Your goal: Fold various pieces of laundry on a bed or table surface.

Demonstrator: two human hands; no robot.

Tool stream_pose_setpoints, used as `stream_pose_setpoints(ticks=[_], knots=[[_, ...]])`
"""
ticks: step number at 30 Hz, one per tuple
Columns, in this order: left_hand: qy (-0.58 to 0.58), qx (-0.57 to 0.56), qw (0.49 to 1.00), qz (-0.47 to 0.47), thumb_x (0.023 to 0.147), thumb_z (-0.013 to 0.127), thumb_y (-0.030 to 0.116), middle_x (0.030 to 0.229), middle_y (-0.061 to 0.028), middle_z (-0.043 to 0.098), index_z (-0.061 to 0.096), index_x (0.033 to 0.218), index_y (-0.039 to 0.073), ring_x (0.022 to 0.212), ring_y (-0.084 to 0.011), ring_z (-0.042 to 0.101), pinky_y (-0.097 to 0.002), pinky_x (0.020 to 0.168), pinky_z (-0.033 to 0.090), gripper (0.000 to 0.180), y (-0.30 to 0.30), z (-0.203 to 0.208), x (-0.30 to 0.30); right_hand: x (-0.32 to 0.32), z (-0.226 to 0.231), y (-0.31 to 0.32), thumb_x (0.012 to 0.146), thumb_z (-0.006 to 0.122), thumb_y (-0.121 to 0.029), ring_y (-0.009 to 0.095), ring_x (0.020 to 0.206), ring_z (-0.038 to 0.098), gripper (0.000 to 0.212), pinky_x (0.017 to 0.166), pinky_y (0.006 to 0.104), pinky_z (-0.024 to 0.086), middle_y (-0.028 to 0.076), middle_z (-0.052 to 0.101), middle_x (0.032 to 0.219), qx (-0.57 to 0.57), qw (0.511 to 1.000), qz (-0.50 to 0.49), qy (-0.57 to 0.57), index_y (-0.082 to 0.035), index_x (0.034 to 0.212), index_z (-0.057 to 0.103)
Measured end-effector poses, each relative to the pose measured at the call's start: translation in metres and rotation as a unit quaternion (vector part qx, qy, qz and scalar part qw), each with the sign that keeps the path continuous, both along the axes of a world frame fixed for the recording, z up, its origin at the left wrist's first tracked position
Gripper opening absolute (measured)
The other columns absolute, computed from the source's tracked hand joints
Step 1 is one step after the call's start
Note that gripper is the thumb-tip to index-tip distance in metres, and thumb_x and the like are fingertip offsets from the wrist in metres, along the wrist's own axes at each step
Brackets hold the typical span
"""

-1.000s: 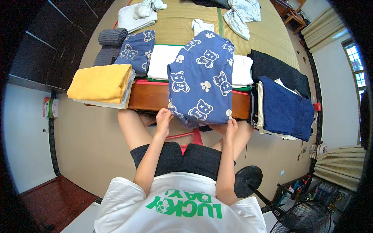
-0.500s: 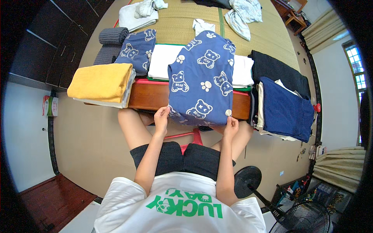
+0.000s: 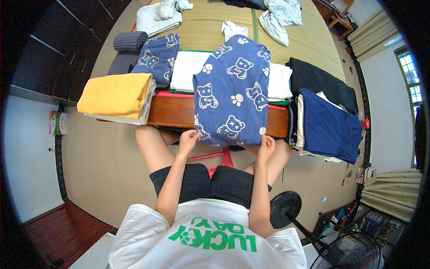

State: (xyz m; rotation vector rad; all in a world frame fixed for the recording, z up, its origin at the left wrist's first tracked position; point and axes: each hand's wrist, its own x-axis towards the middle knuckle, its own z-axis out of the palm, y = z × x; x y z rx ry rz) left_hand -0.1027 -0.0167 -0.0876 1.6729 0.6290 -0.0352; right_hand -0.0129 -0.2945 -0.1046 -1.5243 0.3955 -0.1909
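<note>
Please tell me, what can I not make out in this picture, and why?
Head view:
What lies between the two visible parts of white cloth: covered by the blue bear-print garment.
Full shape of the red object: partly hidden by the black shorts.
Black fan: cut off by the lower edge.
Dark cloth: cut off by the upper edge.

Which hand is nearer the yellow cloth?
Left. The left hand is right of the yellow cloth, at the near left corner of the spread blue cloth; the right hand, at its near right corner, is farther.
</note>
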Motion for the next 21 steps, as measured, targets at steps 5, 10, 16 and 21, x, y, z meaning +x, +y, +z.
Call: stream_pose_setpoints(ticks=[5, 10, 16, 21], knots=[[-0.012, 0.097, 0.995, 0.001, 0.078, 0.06, 0.015, 0.063, -0.0047, 0.06, 0.061, 0.078, -0.003, 0.058, -0.009, 0.052, -0.0248, 0.055, 0.041, 0.019, 0.009, -0.005, -0.001, 0.003, -0.002, -0.002, 0.08, 0.061, -0.009, 0.012, 0.071, 0.055, 0.02, 0.066, 0.0226, 0.044, 0.008, 0.059, 0.078, 0.0, 0.999, -0.029, 0.015, 0.0, 0.093, 0.049], [-0.005, 0.085, 0.996, -0.031, 0.076, 0.062, 0.013, 0.073, -0.0058, 0.062, 0.061, 0.082, -0.001, 0.067, -0.0112, 0.056, -0.0236, 0.061, 0.043, 0.016, 0.015, -0.018, -0.005, 0.003, -0.002, -0.002, 0.075, 0.067, -0.009, 0.014, 0.074, 0.056, 0.029, 0.069, 0.0232, 0.045, 0.01, 0.06, 0.083, 0.065, 0.99, -0.011, 0.125, 0.0, 0.098, 0.05], [0.043, -0.171, 0.976, 0.124, 0.074, 0.065, 0.013, 0.079, -0.0047, 0.06, 0.059, 0.088, 0.001, 0.073, -0.0114, 0.055, -0.0227, 0.061, 0.042, 0.019, -0.005, 0.003, 0.001, -0.002, 0.002, -0.001, 0.072, 0.07, -0.009, 0.015, 0.073, 0.058, 0.034, 0.066, 0.0247, 0.046, 0.009, 0.061, 0.086, 0.111, 0.959, 0.192, 0.178, 0.0, 0.1, 0.053], [0.065, 0.045, 0.996, -0.045, 0.071, 0.061, 0.008, 0.08, -0.0035, 0.06, 0.059, 0.091, -0.001, 0.076, -0.0097, 0.054, -0.0232, 0.064, 0.043, 0.023, 0.001, -0.018, 0.001, 0.0, -0.037, -0.017, 0.073, 0.066, -0.01, 0.013, 0.072, 0.057, 0.022, 0.065, 0.026, 0.046, 0.007, 0.062, 0.082, -0.105, 0.936, 0.287, 0.175, 0.001, 0.091, 0.059]])
